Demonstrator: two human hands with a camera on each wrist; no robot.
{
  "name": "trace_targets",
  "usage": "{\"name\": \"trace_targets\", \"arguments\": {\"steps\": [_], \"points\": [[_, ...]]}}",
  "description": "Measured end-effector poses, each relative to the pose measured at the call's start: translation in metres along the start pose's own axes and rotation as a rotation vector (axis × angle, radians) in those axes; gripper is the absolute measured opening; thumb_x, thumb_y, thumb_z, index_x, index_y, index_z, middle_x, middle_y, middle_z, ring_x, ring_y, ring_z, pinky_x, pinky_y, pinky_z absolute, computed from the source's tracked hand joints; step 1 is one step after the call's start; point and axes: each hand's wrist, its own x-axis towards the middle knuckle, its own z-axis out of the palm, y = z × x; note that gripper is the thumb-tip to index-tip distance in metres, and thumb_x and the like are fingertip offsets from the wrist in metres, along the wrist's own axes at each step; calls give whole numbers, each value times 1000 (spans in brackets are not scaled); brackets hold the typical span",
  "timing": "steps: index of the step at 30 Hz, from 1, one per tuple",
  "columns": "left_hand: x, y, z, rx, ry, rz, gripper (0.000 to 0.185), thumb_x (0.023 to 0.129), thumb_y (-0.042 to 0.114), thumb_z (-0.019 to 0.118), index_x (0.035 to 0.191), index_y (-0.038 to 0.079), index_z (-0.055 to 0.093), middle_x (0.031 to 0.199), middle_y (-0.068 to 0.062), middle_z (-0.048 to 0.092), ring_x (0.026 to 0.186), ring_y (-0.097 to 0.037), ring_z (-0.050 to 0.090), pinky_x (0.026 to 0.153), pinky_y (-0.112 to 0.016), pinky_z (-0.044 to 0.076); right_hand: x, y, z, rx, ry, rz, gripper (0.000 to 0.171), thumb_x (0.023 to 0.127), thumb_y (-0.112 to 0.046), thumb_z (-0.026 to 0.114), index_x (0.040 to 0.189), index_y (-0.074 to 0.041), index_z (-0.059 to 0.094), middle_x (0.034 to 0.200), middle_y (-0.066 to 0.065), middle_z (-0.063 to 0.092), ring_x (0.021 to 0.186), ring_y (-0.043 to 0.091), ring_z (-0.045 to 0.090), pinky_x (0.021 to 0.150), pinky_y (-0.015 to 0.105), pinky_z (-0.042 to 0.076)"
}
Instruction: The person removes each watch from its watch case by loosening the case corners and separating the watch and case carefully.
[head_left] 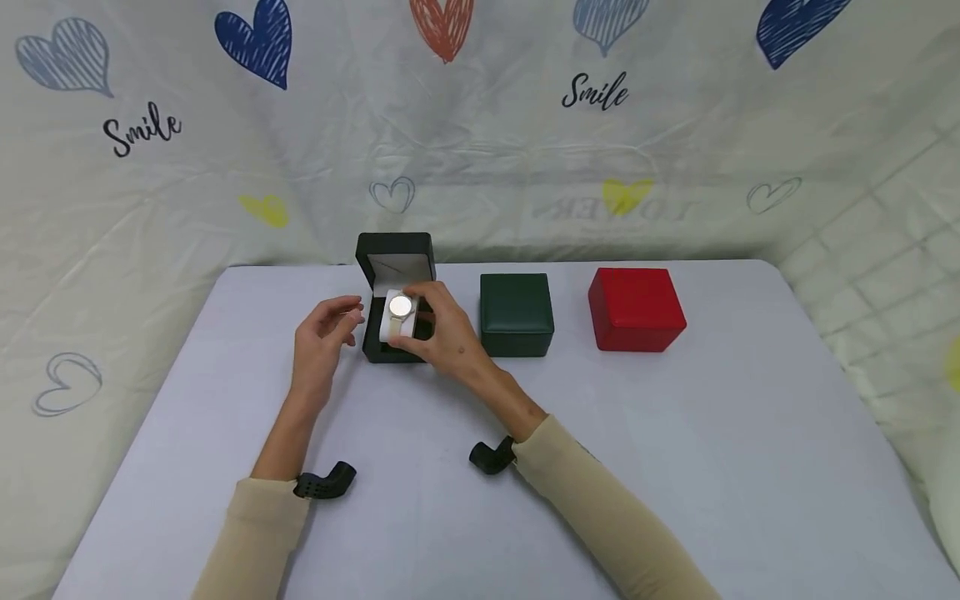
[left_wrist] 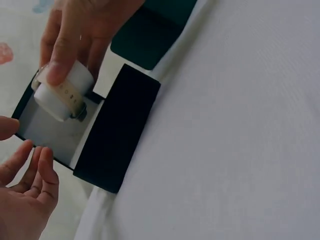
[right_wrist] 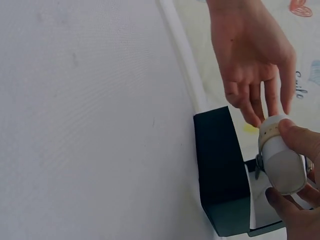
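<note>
One white cushion bearing a round-faced watch sits pinched in the right hand over the open black box, seemingly just above its tray, left hand relaxed, holding nothing.

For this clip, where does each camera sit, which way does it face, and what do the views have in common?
Head: worn on the head, looking forward and down at the table; both hands and sleeved forearms show, plus a green box and a red box.
Left wrist: on the left wrist, looking along the table at the open black box; left hand shows in the lower corner.
Right wrist: on the right wrist, facing the same box; right hand grips the watch cushion.
Shared: all three show the box, the cushion and both hands.
</note>
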Motion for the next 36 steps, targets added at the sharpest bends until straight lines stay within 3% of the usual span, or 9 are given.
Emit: {"name": "trace_targets", "arguments": {"steps": [5,17,27,36], "points": [[-2,7,5,-27,-48,-20,36,103,21,66,133,1,64,124,-12,69,102,-19,68,73,-17,54,-1,-3,0,-1,-4,-11,68,80,-8,90,138,-3,53,138,14,54,127,26,58,108,39,56],[-5,8,7,-44,-155,-47,43,105,26,64,141,5,60,126,4,64,106,-8,66,79,-18,59,-4,-9,2,7,-14,-43,66,83,-9,88,138,-3,53,140,13,53,127,25,58,108,40,56],[-7,10,7,26,-203,-80,47,105,32,63,147,11,57,136,-1,60,110,-9,63,84,-19,60,-5,-10,4,18,-16,-65,68,81,-9,89,138,-2,53,139,13,54,127,24,58,107,34,57],[-4,11,6,-43,-291,-148,53,105,27,63,154,10,49,134,-3,57,109,-11,64,81,-27,64,-7,-13,2,21,-17,-35,72,82,-5,87,143,-1,48,143,16,52,133,29,56,111,39,54]]}}
